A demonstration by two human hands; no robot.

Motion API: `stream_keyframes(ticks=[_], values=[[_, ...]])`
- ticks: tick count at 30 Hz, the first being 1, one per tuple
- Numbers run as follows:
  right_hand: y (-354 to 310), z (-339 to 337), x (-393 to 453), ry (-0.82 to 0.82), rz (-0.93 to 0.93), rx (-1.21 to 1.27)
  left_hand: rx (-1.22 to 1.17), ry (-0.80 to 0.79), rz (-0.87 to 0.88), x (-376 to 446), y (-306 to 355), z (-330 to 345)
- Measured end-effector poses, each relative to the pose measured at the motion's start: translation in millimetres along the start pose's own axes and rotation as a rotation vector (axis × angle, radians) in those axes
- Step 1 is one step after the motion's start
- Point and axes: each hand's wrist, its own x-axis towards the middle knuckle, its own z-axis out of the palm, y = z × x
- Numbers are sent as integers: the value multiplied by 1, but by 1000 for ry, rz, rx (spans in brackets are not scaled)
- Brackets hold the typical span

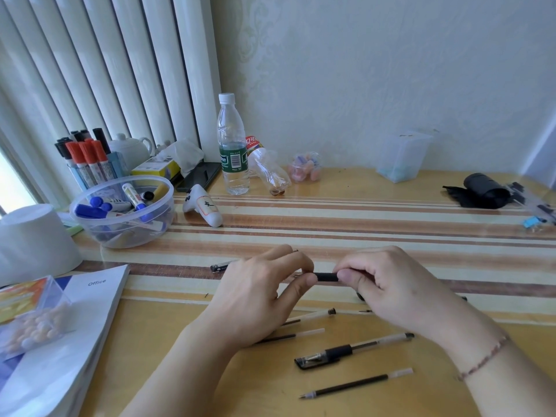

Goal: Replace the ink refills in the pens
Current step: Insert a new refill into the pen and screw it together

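Observation:
My left hand [258, 293] and my right hand [388, 284] meet over the middle of the table, both pinching one black pen [327, 277]; only its dark grip section shows between the fingertips. Below my hands lie a capped clear pen [355, 350] with a black grip, a loose refill [355, 383] nearest me, another refill [288, 335] partly under my left wrist, and a clear barrel [316, 315]. A further pen [221, 267] peeks out left of my left hand.
A clear bowl of markers [120, 233] and a marker cup [87, 164] stand at the back left, a white cup [33, 236] beside them. An Office booklet [90, 311] lies at the front left. Water bottle [233, 145], black pouch [484, 191] farther back.

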Motion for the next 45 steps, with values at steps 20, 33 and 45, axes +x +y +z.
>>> stream_keyframes(ticks=[20, 33, 45], values=[[-17, 13, 3, 218, -51, -37, -303, 96, -201, 4, -12, 6], [-16, 10, 1, 321, -48, -112, -432, 110, -249, 7, -11, 0], [31, -28, -3, 430, 290, 87, -466, 242, -391, 8, -22, -13]])
